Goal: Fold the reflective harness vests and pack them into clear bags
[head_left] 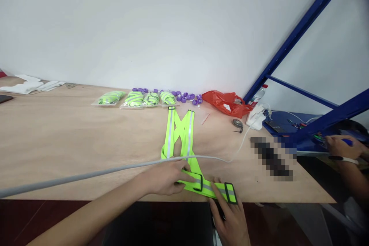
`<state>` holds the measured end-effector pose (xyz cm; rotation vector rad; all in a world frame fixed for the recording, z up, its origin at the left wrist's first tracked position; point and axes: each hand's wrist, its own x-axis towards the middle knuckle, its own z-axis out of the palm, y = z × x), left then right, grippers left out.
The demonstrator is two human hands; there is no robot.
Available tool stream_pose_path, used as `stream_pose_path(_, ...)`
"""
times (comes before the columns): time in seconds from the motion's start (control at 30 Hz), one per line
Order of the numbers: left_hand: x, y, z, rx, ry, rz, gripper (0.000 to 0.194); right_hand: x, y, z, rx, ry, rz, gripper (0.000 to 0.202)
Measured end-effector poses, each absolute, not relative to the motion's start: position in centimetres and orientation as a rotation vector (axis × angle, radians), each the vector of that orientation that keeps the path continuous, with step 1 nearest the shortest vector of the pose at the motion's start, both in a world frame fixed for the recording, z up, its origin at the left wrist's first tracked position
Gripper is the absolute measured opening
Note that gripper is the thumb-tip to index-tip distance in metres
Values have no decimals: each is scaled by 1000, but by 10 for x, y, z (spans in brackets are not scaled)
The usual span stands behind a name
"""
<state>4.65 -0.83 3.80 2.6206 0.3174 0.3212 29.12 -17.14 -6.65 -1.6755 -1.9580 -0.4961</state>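
Observation:
A neon-yellow reflective vest [188, 132] of elastic straps with grey stripes lies on the wooden table, its two shoulder straps crossing toward the wall. Its waist strap runs along the near edge and carries two black buckles. My left hand [165, 178] grips the strap just left of the first buckle, with the index finger stretched along the band. Between the two buckles, my right hand [232, 219] has the waist strap between its fingers, partly hidden by the band. A grey cable [115, 169] crosses over the vest above my left hand.
Several bagged yellow vests [134, 99] and purple rolls [184, 97] line the wall. Right of them are a red plastic bag [223, 102], tape measure [237, 123], white power strip [256, 117] and bottle [259, 94]. A blue metal frame [300, 34] stands right; another person's hand [343, 148] is beyond it.

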Motion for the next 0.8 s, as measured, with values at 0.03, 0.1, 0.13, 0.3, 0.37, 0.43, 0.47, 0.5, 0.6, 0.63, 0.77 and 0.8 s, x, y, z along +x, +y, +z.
stream_pose_path(0.03,45,-5,37,2593,295,317,47,292,-171,-68,-1666,-1963,-507,58)
stream_pose_path(0.1,42,-2,37,2564,284,304,49,293,-171,-71,-1654,-1961,-531,56)
stream_pose_path(0.13,41,-2,37,2574,289,298,50,293,-170,-72,-1650,-1956,-537,56)
stream_pose_path(0.3,41,-12,36,2799,238,341,36,290,-170,-68,-1669,-1932,-500,56)
stream_pose_path(0.37,42,-18,33,2872,192,365,33,289,-170,-66,-1666,-1930,-512,56)
stream_pose_path(0.43,44,-24,30,2931,175,358,32,289,-170,-66,-1659,-1934,-525,56)
stream_pose_path(0.47,45,-26,29,2955,179,342,32,289,-169,-66,-1662,-1933,-522,56)
stream_pose_path(0.5,47,-29,29,2977,194,319,31,289,-169,-67,-1662,-1928,-519,56)
stream_pose_path(0.6,55,-37,31,3035,263,290,42,289,-169,-67,-1655,-1915,-509,57)
stream_pose_path(0.63,58,-39,31,3052,286,297,48,289,-169,-67,-1650,-1912,-510,56)
stream_pose_path(0.77,68,-43,29,3099,328,367,44,290,-170,-68,-1642,-1916,-505,56)
stream_pose_path(0.8,69,-43,28,3105,315,380,38,290,-170,-68,-1640,-1921,-506,57)
